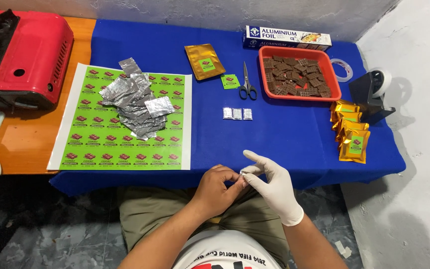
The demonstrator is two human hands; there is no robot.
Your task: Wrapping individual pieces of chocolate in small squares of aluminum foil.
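My left hand (217,187), bare, and my right hand (269,182), in a white glove, meet at the near edge of the blue table (284,134), fingertips pressed together on a tiny silvery piece (243,173) that both pinch; it is too small for me to tell what it is.

Straight ahead of the hands lie three small foil-wrapped squares (237,113) in a row, touching side by side. Beyond them sit a pair of scissors (247,82), a small green label (230,81) just left of the scissors, and a gold pouch (204,61) with a green label on its front. Far ahead to the right I see a red tray (334,92) filled with brown chocolate pieces (297,75), and behind it a long blue and white foil box (288,38).

To the right of my gloved hand a stack of gold pouches (352,132) overlaps, the top one labelled green. Past it stands a black tape dispenser (372,92).

To the left of my bare hand lies a large green sticker sheet (125,144) printed with rows of small brown marks, with a heap of cut foil squares (135,99) on top. Further left a red stove (23,55) rests on the orange table.

Nothing stands between the hands and the wrapped squares.
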